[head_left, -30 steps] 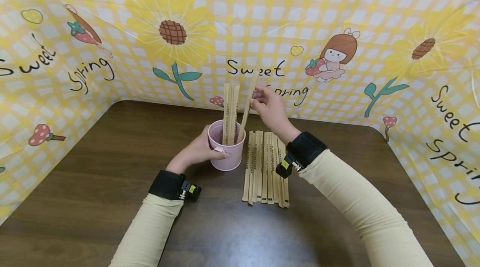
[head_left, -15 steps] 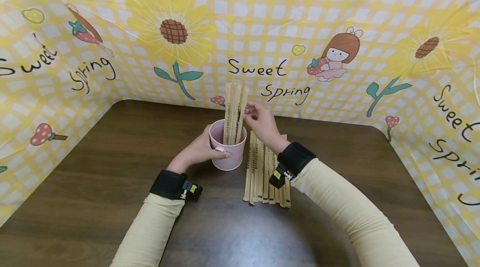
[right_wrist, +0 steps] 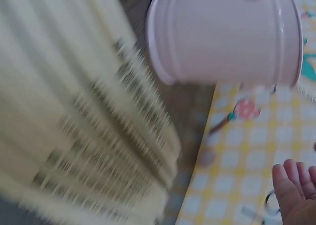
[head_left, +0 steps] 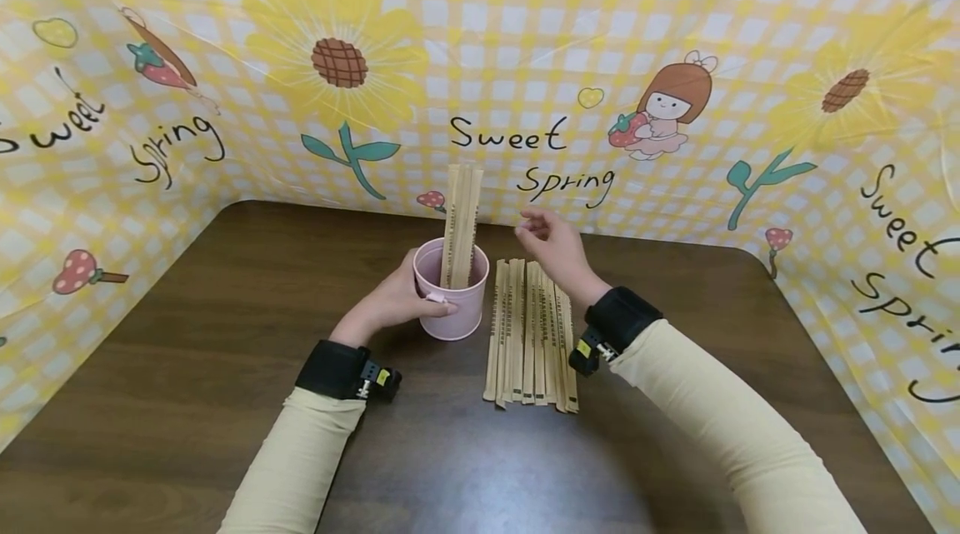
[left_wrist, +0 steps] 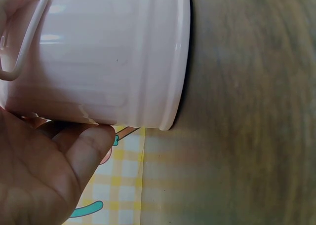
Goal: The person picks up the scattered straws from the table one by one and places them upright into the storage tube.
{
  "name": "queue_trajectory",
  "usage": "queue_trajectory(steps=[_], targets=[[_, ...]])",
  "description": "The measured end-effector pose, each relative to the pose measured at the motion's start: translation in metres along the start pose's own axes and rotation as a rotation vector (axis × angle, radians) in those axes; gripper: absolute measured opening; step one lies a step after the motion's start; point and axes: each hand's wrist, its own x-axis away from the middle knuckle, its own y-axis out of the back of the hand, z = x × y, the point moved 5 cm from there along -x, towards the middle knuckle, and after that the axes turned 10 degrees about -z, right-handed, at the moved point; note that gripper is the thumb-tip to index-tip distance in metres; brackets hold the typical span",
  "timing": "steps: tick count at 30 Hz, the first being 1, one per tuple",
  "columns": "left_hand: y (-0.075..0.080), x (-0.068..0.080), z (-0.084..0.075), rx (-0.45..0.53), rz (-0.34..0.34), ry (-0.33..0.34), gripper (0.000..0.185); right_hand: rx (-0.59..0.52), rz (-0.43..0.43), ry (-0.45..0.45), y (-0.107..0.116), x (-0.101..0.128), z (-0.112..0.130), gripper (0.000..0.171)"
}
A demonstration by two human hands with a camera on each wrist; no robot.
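A small pink metal bucket (head_left: 461, 313) stands on the brown table, with several paper-wrapped chopsticks (head_left: 461, 226) upright inside it. My left hand (head_left: 393, 296) grips the bucket from its left side, thumb across the front by the little handle. In the left wrist view that hand (left_wrist: 44, 166) lies against the bucket wall (left_wrist: 98, 57). To the right of the bucket, my right hand (head_left: 555, 247) is held with loosely bent fingers and nothing in them. Below it a row of wrapped chopsticks (head_left: 528, 342) lies side by side, printed text on the wrappers.
A yellow checked cloth (head_left: 495, 42) with flowers and lettering rises behind the table and along both sides. Dark wood tabletop (head_left: 420, 451) extends in front of the bucket. Each wrist wears a black strap (head_left: 622, 321) with a small camera.
My right hand lowered a wrapped chopstick into the bucket beside the others, let go, and drew back to the right. The left hand has kept its grip on the bucket.
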Motion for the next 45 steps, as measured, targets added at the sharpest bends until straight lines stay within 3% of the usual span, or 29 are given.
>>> queue_trajectory(steps=[9,16,22,27,30,36,40,45], targets=[[0.000,0.000,-0.001,-0.004,0.009,0.001,0.097,0.189,0.099,-0.184,0.029,0.016,-0.066,0.048],[0.001,0.001,-0.001,-0.011,0.004,0.010,0.098,0.199,0.146,-0.400,0.028,0.022,-0.099,0.050],[0.001,0.001,-0.003,-0.018,-0.003,0.004,0.099,0.196,0.187,-0.395,0.023,0.022,-0.100,0.048],[0.002,0.001,-0.002,-0.030,-0.008,0.015,0.100,0.209,0.170,-0.407,0.020,0.022,-0.099,0.045],[0.001,0.000,-0.002,-0.021,-0.002,-0.015,0.098,0.219,0.158,-0.406,0.019,0.022,-0.098,0.045],[0.004,0.003,0.000,-0.039,-0.018,0.040,0.103,0.247,0.135,-0.369,0.019,0.020,-0.095,0.035],[0.003,0.003,0.001,-0.040,-0.009,0.032,0.102,0.221,0.122,-0.374,0.019,0.021,-0.095,0.029],[0.000,0.001,0.000,-0.012,-0.003,0.008,0.099,0.126,0.135,-0.396,0.023,0.024,-0.101,0.034]])
